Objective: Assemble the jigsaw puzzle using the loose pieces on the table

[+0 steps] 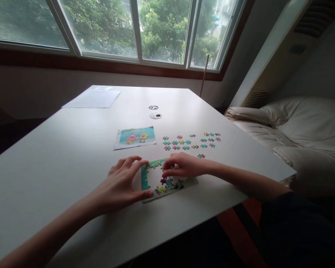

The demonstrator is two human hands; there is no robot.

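Observation:
A partly filled jigsaw puzzle [145, 180] lies on the white table, with green border pieces around a pale inner area. My left hand [125, 178] rests at its left side, thumb on the lower edge and fingers spread near the upper left corner. Over the middle of the puzzle, my right hand [181, 164] pinches a dark magenta puzzle piece [163, 179], low against the board. Part of the puzzle is hidden under the right hand. Several loose puzzle pieces [186, 147] lie in rough rows beyond that hand.
A picture sheet with cartoon figures [136, 136] lies behind the puzzle. Farther back are two round discs [155, 116] and white paper [93, 98]. The white table [58, 163] ends in a near edge by my body. A cream sofa [301, 123] stands to the right.

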